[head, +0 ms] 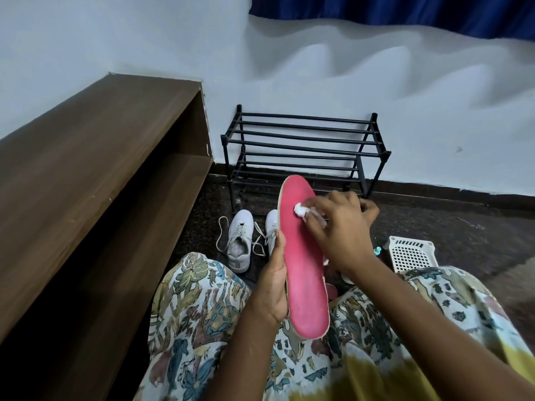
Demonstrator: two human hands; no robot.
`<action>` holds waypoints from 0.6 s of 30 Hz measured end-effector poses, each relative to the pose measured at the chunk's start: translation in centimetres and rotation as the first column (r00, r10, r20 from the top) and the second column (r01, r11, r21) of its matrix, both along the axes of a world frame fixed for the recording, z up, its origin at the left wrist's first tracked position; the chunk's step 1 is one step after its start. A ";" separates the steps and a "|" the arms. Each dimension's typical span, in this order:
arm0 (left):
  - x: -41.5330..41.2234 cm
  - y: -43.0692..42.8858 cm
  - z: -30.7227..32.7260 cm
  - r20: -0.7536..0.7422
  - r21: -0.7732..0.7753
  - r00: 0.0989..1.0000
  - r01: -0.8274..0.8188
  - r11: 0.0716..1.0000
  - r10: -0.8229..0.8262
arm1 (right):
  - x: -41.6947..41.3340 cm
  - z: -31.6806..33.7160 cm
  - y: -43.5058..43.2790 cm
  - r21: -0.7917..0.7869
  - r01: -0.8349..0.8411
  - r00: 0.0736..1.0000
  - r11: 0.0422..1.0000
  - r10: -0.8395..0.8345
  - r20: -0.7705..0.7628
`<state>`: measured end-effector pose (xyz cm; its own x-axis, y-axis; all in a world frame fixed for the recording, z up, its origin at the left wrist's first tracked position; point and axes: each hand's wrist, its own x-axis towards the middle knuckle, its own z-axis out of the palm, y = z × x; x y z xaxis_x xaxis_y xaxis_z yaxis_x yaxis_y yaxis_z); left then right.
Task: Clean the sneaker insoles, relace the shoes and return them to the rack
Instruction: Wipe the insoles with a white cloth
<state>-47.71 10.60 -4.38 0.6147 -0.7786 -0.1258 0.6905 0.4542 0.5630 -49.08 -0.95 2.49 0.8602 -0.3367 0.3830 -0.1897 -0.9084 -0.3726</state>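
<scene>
A pink insole point(304, 273) stands lengthwise over my lap, toe end pointing away. My left hand point(273, 280) grips its left edge near the heel half. My right hand point(341, 227) pinches a small white wipe point(301, 210) and presses it onto the insole's toe half. Two white sneakers sit on the dark floor beyond my knees: one point(239, 241) with loose laces, the other point(271, 227) partly hidden behind the insole. A second pink insole point(332, 290) peeks out under my right wrist. The black shoe rack point(304, 146) stands against the wall.
A long brown wooden shelf unit point(95, 175) runs along my left. A white perforated plastic basket point(411, 253) sits on the floor at right, with a small teal-capped bottle point(377, 250) beside it. A blue curtain point(405, 13) hangs above.
</scene>
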 end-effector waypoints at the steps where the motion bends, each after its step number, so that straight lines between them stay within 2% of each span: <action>1: 0.0 0.0 0.0 -0.018 -0.001 1.000 -0.005 1.000 0.005 | -0.7 -0.4 0.4 0.006 -0.024 0.999 1.000 0.024 -0.022; 6: 0.7 0.2 -1.4 -0.099 -0.024 0.995 -0.007 1.000 0.004 | -4.3 -2.5 2.4 0.004 -0.116 0.989 0.993 0.116 -0.097; 9: 1.2 0.4 -1.6 -0.082 -0.044 0.997 -0.004 0.999 0.000 | -6.3 -3.6 2.9 0.048 -0.184 0.979 0.982 0.188 -0.078; 13: 1.7 0.5 -2.0 -0.090 -0.086 0.992 -0.094 0.992 0.086 | -8.2 -4.7 3.0 0.121 -0.271 0.955 0.955 0.282 -0.086; 18: 2.4 0.9 -2.0 -0.098 -0.124 0.990 -0.110 0.986 0.099 | -9.6 -5.5 3.0 0.203 -0.381 0.920 0.902 0.392 -0.019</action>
